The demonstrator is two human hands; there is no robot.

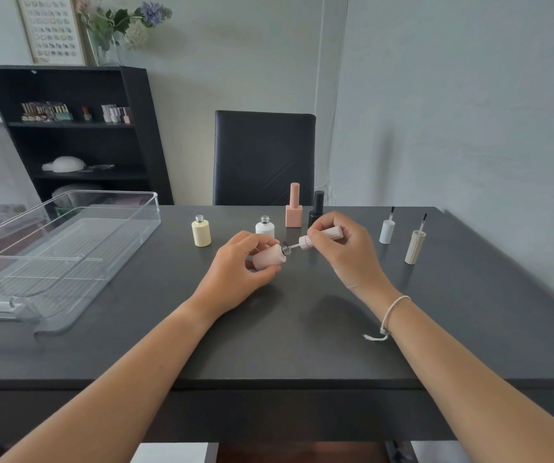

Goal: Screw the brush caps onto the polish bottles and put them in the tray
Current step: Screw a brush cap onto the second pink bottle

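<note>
My left hand (235,269) grips a pale pink polish bottle (269,258), tilted with its threaded neck pointing right. My right hand (345,245) holds the matching pink brush cap (315,239), its brush tip at the bottle's mouth. An open cream bottle (201,231) and an open white bottle (264,226) stand behind my hands. A white brush cap (387,230) and a cream brush cap (415,246) stand brush-up at the right. A capped peach bottle (294,208) and a capped black bottle (316,208) stand at the back. The clear plastic tray (52,262) lies at the left with nothing in it.
The dark table (269,335) has a black chair (264,158) behind its far edge. A black shelf unit (78,128) with small bottles stands at the back left. A grey wall runs close along the table's right side.
</note>
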